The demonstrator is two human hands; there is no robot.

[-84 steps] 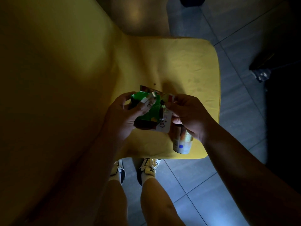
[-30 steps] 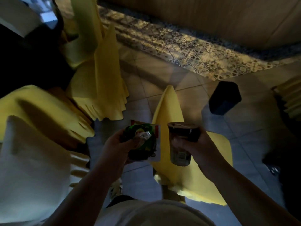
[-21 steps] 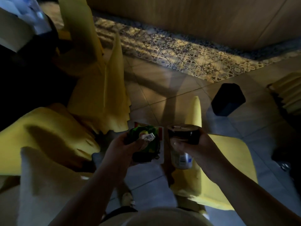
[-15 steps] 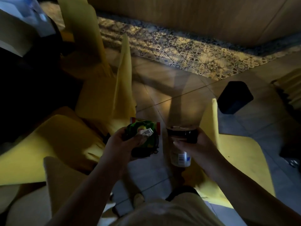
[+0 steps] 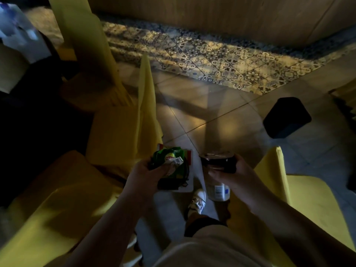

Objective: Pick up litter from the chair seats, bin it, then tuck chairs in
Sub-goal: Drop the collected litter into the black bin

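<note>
1. Both hands are loaded. The left hand (image 5: 146, 173) curls round a crumpled green foil wrapper bundle (image 5: 170, 163) with a flat white-and-red card (image 5: 187, 170) behind it, thumb pressing on top. The right hand (image 5: 234, 175) grips a clear plastic cup with a dark lid (image 5: 216, 166) by its rim band, fingers wrapped round the far side.
2. Handling, as I judge it: the wrapper bundle looks light, soft and springy, so it needs a closed fist or loose scraps may slip out. The cup looks thin-walled and smooth; holding it near the stiffer lid end seems wise, since squeezing lower could buckle it. Whether any liquid is left inside I cannot tell.
3. Ahead and to the right of the right hand, well apart, stands a dark, round-cornered matte plastic bin (image 5: 287, 117) on glossy beige floor tiles (image 5: 202, 112).
4. Smooth, moulded yellow chairs (image 5: 119, 120) flank both hands.
</note>
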